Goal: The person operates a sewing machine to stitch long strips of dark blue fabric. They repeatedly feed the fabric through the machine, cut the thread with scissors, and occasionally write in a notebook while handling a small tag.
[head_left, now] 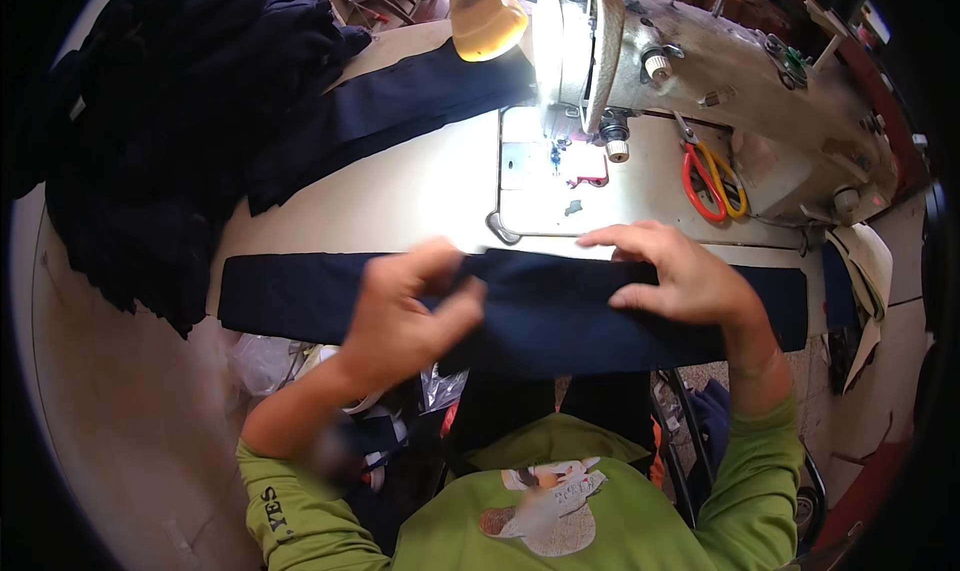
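Note:
A long dark navy folded cloth piece (pixel 560 316) lies across the front edge of the sewing table, its near side reaching over the edge toward my lap. Over its left half is my left hand (pixel 405 306), slightly blurred, fingers bent and a gap showing between thumb and forefinger. My right hand (pixel 680 276) rests over the right half, thumb and fingers spread apart on the cloth. A small raised fold or corner shows at the cloth's far edge, between the two hands. Neither hand visibly pinches the fabric.
Beyond the cloth stands a sewing machine (pixel 690 61), its needle area lit. Scissors with red and yellow handles (pixel 715 176) lie on its bed. A big heap of dark garments (pixel 150 141) covers the left side, beside another dark cloth piece (pixel 390 111). A yellow lamp head (pixel 487 19) hangs above.

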Action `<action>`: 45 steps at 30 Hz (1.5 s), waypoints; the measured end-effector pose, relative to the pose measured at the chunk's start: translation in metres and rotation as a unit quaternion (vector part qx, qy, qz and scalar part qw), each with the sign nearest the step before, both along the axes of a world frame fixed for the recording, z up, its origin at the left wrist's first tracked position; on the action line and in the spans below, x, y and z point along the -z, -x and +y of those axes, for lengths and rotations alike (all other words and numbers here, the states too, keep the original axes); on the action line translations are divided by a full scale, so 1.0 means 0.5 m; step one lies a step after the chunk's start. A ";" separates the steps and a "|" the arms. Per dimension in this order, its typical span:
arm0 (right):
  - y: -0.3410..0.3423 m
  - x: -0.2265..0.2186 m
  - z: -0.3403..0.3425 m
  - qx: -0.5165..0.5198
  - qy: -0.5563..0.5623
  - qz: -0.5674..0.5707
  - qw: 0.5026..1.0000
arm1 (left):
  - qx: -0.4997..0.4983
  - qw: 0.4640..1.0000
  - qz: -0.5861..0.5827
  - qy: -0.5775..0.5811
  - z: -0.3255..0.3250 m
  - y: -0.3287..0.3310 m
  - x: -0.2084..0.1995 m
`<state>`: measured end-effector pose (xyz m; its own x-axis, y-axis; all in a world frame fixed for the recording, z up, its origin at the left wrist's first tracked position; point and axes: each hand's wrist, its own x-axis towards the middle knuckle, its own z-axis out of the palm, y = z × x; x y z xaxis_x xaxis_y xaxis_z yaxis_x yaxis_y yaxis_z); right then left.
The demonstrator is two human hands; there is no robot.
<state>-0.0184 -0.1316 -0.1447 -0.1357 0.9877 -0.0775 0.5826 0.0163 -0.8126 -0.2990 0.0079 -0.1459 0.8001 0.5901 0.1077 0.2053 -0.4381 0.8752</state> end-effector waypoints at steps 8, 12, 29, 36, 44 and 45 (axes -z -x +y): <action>-0.016 0.051 0.123 0.011 0.051 0.064 0.997 | -0.410 0.905 -0.066 -0.092 0.249 0.254 0.044; 0.020 0.058 0.153 0.071 0.009 0.002 0.997 | -0.464 0.866 -0.001 -0.188 0.360 0.361 0.072; -0.017 0.131 0.093 0.023 -0.235 -0.261 0.936 | 0.210 0.929 0.091 -0.289 0.194 -0.130 0.074; -0.018 0.134 0.088 0.021 -0.235 -0.252 0.938 | 0.177 0.948 0.145 -0.222 0.265 -0.106 0.066; -0.020 0.139 0.088 0.012 -0.249 -0.265 0.932 | 0.059 0.993 0.080 -0.058 0.155 -0.170 0.067; -0.020 0.141 0.090 0.010 -0.254 -0.264 0.931 | 0.041 0.989 0.109 -0.094 0.143 -0.182 0.074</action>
